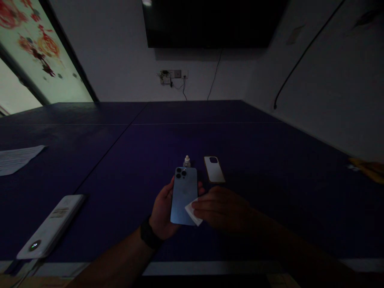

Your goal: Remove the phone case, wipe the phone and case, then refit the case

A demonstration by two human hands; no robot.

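A light-blue smartphone (183,196) lies back side up in my left hand (163,212), its camera lenses at the top left. The fingers of that hand wrap round the phone from below. My right hand (220,208) pinches a folded white cloth or tissue (194,213) against the lower right part of the phone's back. Just beyond the phone stands a small dropper bottle (187,161) with a white cap, its lower part hidden by the phone. To the right of it, a phone case (214,169) with a pale back rests on the dark blue table.
A white power bank (52,226) with a lit display and a cable lies at the left front of the table (126,232). Printed paper (19,159) is at the far left, a yellowish cloth (369,168) at the right edge. A screen (210,24) hangs on the wall.
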